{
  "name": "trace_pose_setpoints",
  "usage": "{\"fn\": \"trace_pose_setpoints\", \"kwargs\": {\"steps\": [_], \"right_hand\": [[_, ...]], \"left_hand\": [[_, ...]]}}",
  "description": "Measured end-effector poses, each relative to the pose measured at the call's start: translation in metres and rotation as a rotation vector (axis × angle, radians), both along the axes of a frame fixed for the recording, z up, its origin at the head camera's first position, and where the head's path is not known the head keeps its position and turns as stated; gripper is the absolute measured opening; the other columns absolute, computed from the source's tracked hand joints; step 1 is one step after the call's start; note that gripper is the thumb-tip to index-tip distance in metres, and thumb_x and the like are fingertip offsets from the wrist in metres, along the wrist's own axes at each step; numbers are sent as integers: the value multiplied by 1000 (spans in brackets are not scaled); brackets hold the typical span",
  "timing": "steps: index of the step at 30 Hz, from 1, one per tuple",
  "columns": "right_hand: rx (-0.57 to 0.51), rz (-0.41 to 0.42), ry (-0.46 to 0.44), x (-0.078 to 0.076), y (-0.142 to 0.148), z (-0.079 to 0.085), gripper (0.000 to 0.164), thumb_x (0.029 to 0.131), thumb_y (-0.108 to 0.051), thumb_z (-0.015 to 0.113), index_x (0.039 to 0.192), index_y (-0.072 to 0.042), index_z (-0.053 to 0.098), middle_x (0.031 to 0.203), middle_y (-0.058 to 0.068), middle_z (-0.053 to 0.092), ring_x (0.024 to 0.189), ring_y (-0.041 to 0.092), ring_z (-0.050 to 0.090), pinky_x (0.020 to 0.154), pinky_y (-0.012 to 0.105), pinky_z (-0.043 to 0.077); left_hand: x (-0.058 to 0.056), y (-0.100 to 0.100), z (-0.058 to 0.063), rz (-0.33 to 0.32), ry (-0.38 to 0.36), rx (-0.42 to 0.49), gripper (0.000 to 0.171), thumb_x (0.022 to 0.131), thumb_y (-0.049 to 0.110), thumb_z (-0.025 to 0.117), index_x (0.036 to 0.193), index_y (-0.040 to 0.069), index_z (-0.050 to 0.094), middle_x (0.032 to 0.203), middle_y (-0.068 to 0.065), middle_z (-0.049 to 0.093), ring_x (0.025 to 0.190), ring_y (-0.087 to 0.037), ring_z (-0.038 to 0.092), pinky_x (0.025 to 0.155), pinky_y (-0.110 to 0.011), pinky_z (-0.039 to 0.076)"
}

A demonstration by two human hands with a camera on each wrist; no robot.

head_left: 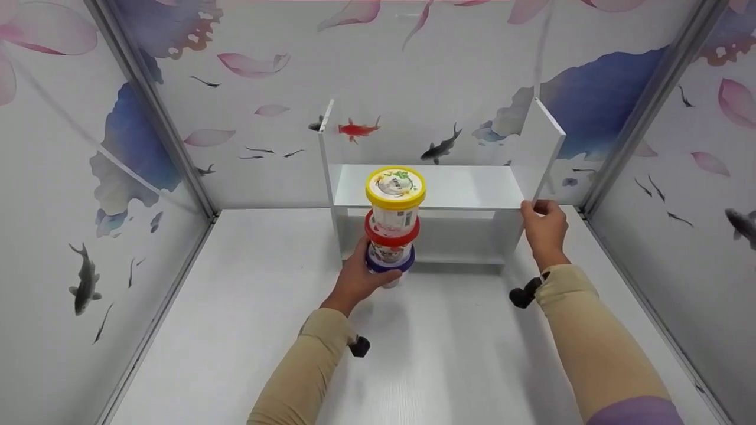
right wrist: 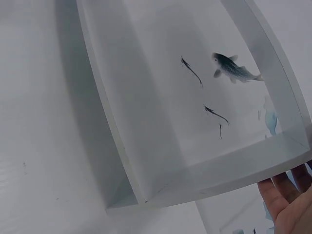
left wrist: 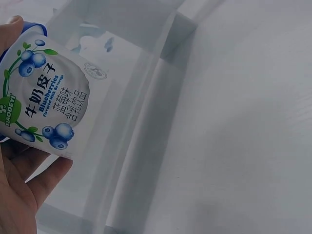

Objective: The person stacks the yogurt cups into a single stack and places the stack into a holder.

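Note:
My left hand (head_left: 355, 280) grips the lowest of three stacked tubs, the blue-lidded one (head_left: 391, 264), with the thumb across its near side. Above it sit a red-lidded tub (head_left: 392, 229) and, on top, a yellow-lidded tub (head_left: 396, 188). In the left wrist view the blueberry label of the blue-lidded tub (left wrist: 53, 92) faces the camera, and the fingers curl under its lower end. The stack stands upright before a white shelf (head_left: 466, 206). At the shelf's right side panel (right wrist: 224, 183), my right hand (head_left: 544, 230) holds the edge, fingers along the outer face.
The shelf has a middle board (head_left: 466, 186), two upright side panels and a lower compartment (head_left: 455, 236). It stands at the back of a white table (head_left: 266, 307), close to the printed rear wall (head_left: 401, 77). Printed walls enclose both sides.

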State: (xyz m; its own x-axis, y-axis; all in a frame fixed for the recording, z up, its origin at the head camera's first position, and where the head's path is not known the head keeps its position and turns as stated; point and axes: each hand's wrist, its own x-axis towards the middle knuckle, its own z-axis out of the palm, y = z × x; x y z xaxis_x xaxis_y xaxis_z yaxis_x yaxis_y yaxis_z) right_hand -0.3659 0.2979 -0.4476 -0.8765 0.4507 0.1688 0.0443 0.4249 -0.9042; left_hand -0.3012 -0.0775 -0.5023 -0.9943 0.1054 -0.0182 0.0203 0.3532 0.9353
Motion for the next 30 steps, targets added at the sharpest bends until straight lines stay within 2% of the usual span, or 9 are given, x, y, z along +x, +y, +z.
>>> {"fn": "trace_pose_setpoints", "kwargs": {"steps": [11, 23, 30], "right_hand": [[39, -1, 51, -1, 1, 4, 51, 99, -40, 53, 127, 2, 62, 124, 17, 62, 107, 27, 58, 86, 32, 48], [25, 6, 33, 2, -2, 1, 53, 100, -43, 52, 127, 2, 61, 124, 18, 62, 107, 28, 58, 89, 37, 48], [21, 8, 35, 3, -3, 1, 52, 100, -42, 52, 127, 2, 61, 123, 18, 62, 106, 27, 57, 84, 32, 48]], "left_hand": [[-14, 2, 39, -28, 81, -7, 103, 71, 50, 90, 154, 37, 29, 150, 6, 47, 139, -25, 45, 115, -55, 36], [-29, 4, 75, -28, 176, 0, 100, 72, 52, 88, 153, 35, 32, 147, 7, 51, 135, -23, 49, 114, -54, 38], [-35, 8, 92, -28, 173, 14, 99, 74, 51, 88, 153, 35, 31, 146, 9, 50, 136, -22, 48, 115, -54, 37]]}}
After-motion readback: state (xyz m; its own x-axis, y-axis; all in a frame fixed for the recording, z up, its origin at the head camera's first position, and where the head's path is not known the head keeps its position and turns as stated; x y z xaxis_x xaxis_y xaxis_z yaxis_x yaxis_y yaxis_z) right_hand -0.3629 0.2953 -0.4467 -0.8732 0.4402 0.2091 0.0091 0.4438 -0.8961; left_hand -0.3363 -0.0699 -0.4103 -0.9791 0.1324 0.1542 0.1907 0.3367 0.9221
